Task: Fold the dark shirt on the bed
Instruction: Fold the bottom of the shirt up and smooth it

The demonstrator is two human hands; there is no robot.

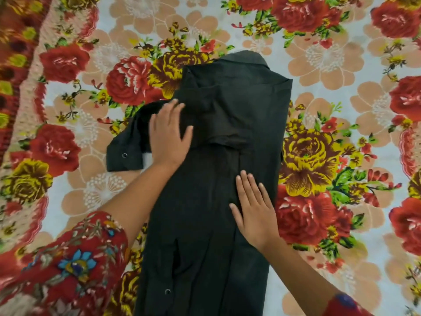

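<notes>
The dark shirt (200,215) lies flat on the bed (341,65), on the flowery sheet. It is long and thin. Its long way runs straight out from the person, with the collar (243,59) at the far end and the bottom part close to the person.

The left hand (169,135) lies flat on the shirt, up near the shoulder. Its fingers are straight and spread. That grip is open and holds nothing; it only presses down. The right hand (254,208) lies flat too, lower down and nearer the person, on the right half of the shirt. Its grip is open as well, with nothing in it.

One sleeve (127,147) sticks out sideways, just to the left of the left hand, with its cuff pointing down toward the person. The right side looks folded in already. So I think the sleeve comes next, and the left hand is much nearer to it. It would need to be pulled to the right, across the shirt.
</notes>
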